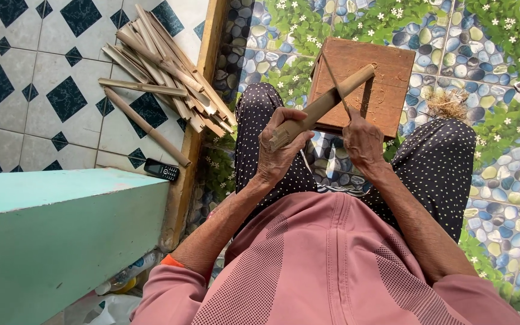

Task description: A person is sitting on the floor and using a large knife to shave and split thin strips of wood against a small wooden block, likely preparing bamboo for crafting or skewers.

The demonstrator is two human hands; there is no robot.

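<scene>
My left hand [281, 147] grips the near end of a bamboo stick [332, 99] that slants up to the right, its far end resting on a brown wooden block [386, 90]. My right hand [362, 141] holds a thin knife blade [335, 81] set across the stick, edge against the bamboo. Both hands are above my knees, which are in dark dotted trousers.
A pile of split bamboo pieces [164, 72] lies on the tiled floor to the left, beyond a wooden door sill [203, 96]. A small black phone [162, 170] lies near it. A turquoise bench [61, 229] stands at lower left. Fibre shavings [446, 105] sit by my right knee.
</scene>
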